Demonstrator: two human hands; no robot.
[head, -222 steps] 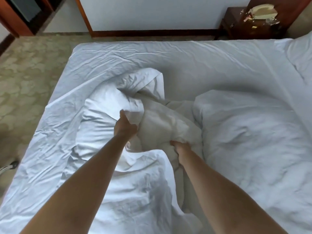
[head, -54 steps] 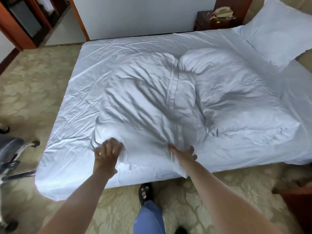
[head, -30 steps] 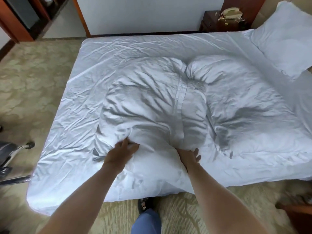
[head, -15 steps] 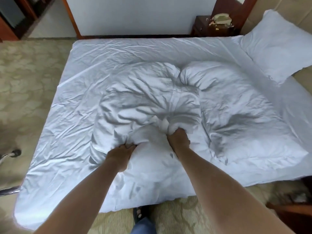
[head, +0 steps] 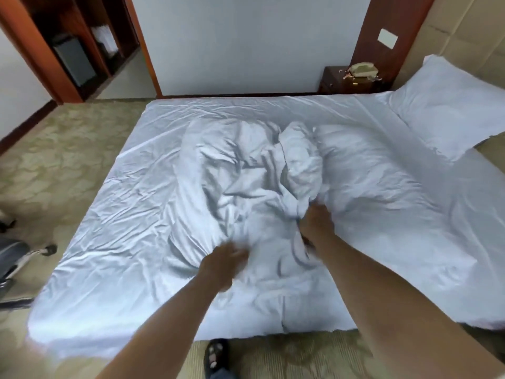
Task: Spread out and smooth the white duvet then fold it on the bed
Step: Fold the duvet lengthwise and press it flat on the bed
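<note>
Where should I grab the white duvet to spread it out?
Probably the duvet's near edge along the foot of the bed, reached from where you stand, hands wide apart. It lies flatter there; the middle is bunched, so pulling there only gathers more.

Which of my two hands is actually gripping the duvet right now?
The right hand: it clutches a bunched fold of the duvet. The left hand is motion-blurred, its grip unclear.

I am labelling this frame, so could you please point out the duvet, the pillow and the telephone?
duvet (head: 246,170): head view, on its crumpled middle.
pillow (head: 448,105): head view, on the centre of its top face.
telephone (head: 363,69): head view, on its handset, atop the nightstand.
</note>
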